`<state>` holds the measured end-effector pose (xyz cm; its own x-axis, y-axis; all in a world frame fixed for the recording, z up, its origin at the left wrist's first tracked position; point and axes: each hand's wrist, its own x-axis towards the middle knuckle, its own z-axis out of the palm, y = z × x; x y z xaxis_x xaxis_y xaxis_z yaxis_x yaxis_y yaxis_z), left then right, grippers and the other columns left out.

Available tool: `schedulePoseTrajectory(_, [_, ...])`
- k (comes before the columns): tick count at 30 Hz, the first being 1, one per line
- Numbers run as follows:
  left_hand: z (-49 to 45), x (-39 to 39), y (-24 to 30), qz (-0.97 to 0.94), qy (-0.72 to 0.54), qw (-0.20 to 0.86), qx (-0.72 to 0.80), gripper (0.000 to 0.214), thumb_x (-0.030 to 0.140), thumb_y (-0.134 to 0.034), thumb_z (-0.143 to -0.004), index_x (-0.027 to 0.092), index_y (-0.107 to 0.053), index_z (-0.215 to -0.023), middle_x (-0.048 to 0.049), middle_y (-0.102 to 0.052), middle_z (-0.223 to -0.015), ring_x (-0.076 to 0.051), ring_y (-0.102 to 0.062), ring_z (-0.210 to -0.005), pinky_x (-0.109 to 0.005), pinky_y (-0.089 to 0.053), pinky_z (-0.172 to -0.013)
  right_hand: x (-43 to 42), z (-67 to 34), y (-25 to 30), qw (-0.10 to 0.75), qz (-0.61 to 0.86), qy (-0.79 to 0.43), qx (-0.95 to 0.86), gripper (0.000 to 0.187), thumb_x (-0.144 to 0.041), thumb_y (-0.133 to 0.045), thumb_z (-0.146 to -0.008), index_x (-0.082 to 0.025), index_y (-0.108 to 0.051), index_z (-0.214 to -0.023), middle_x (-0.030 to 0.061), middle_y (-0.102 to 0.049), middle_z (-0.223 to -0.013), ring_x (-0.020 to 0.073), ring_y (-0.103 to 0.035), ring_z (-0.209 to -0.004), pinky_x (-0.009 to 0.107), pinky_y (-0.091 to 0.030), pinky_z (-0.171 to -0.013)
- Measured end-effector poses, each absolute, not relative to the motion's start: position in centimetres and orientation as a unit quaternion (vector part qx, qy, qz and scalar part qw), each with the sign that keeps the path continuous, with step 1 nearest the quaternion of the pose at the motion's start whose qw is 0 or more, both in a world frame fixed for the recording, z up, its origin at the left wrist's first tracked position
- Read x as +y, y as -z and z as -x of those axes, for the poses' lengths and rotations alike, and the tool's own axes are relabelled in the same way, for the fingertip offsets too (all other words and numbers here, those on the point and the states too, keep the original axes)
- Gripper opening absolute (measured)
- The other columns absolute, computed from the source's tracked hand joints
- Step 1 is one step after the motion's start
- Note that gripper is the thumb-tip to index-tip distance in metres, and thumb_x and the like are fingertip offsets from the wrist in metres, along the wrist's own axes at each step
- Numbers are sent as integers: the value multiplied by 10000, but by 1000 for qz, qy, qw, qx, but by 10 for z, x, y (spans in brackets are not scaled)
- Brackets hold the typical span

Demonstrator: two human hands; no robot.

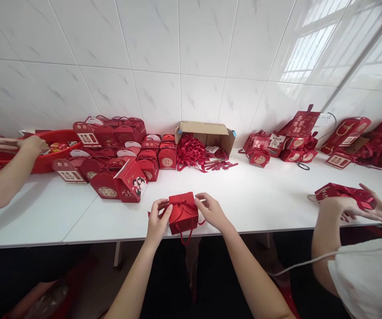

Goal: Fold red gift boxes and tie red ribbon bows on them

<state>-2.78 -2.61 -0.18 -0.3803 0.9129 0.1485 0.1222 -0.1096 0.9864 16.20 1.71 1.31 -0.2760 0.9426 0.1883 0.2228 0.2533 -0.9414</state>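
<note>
A small red gift box [183, 217] sits near the table's front edge, a red ribbon [184, 204] tied in a bow across its top. A loop of ribbon hangs from its front, past the edge. My left hand [159, 220] grips the box's left side, the thumb at its upper face and the fingers curled around the side. At the upper right corner is my right hand [210, 210], its fingers curved and apart; whether the fingertips touch the box I cannot tell.
Red boxes [117, 179] stand stacked at the left beside a red basin [41, 166], where a person's hands [28, 146] work. Behind lies a cardboard box [207, 128] with loose red ribbons [191, 150]. At the right, a co-worker's hands [353, 210] hold a red box [333, 191].
</note>
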Motion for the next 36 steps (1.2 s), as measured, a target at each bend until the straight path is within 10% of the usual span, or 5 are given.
schedulePoseTrajectory(12, [21, -21, 8, -450, -573, 386, 566, 345, 490, -597, -766, 197, -420, -720, 52, -409, -655, -99, -418, -602, -203, -352, -559, 17, -167, -10, 312, 436, -539, -650, 444, -554, -598, -755, -193, -408, -580, -73, -347, -507, 61, -297, -451, 200, -231, -417])
schedulePoseTrajectory(36, [38, -16, -2, -563, -444, 332, 613, 438, 486, -609, -750, 197, -314, -603, 68, -272, -576, -88, -312, -532, -217, -296, -527, 21, -197, 2, 378, 391, -613, -573, 437, -500, -637, -759, -171, -494, -509, -46, -444, -470, 67, -337, -425, 222, -256, -436])
